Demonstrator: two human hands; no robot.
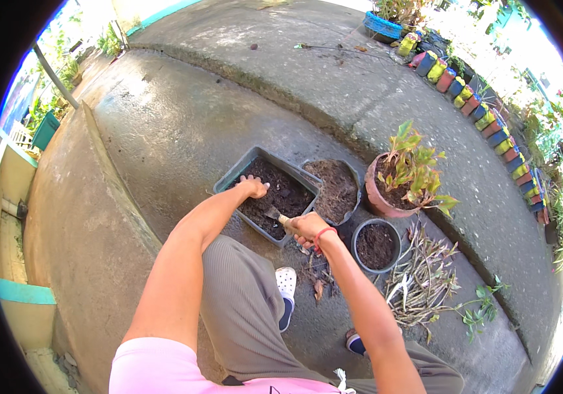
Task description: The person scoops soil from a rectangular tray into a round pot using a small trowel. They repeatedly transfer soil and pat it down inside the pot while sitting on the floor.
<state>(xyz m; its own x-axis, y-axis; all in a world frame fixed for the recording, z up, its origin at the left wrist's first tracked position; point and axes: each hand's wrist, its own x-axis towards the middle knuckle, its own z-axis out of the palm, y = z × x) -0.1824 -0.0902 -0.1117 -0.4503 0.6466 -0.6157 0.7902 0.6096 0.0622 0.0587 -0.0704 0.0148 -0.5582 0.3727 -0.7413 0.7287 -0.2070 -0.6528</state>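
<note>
My left hand [254, 187] rests on the dark soil in a grey-green rectangular planter [229, 176], near its left side. Its fingers look spread, with nothing seen in them. With a red band at the wrist, my right hand [309, 228] is closed round the wooden handle of a small hand trowel [273, 213]. The trowel's metal blade points into the planter and touches the soil. Against the planter's right side stands a wider container [335, 187] of brown soil. A round grey pot [396, 255] filled with dark soil sits just right of my right hand.
A terracotta pot [386, 203] with a leafy reddish-green plant stands by a raised concrete ledge [321, 118]. Cut dry stems [426, 282] lie in a heap on the right. Painted edging blocks [491, 125] curve along the far right. My shoe [286, 284] is close to the planter.
</note>
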